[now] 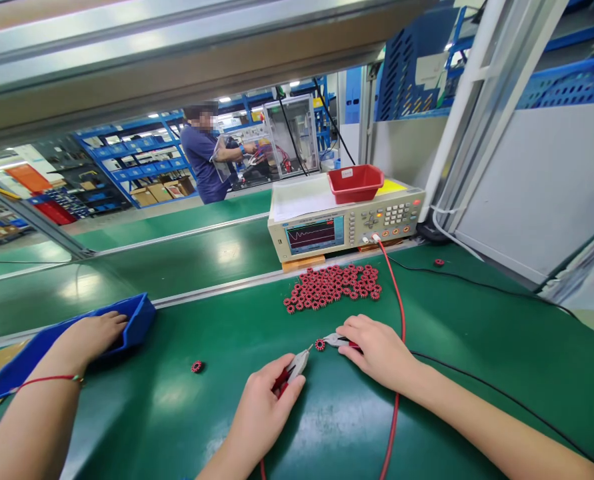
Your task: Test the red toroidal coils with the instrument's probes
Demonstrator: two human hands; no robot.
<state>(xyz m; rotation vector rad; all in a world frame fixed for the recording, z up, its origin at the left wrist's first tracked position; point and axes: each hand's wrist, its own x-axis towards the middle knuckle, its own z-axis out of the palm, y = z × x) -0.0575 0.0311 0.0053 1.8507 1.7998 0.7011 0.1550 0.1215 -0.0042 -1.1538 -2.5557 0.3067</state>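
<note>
Tester: the boxy tester [344, 230] stands behind the pile, its lit screen [315, 235] showing a wavy trace; a red tray [355, 185] sits on top.
Cables: a red cable [401, 300] drops from the tester's front and passes beneath the right forearm; a black cable [477, 379] crosses the table [457, 313] on the right.
Pile: many red rings [334, 287] lie bunched between tester and hands.
Strays: one loose ring [197, 367] on the left, another [439, 263] at far right.
Blue bin: another person's hand [97, 333] reaches into the bin [139, 320], left of the left hand.
Background: a person [207, 157] in dark blue stands beyond the frame rail.
Ring: the small ring [320, 345] is round, with red windings spaced around it; it is on the table side of the pile nearest the hands, between the clip tips.
Left hand: the left hand [261, 407] pinches a clip [297, 365], its tip just beside the ring.
Right hand: the right hand [377, 347] pinches the other clip [334, 340], tip at the ring's edge; contact is too small to tell.
</note>
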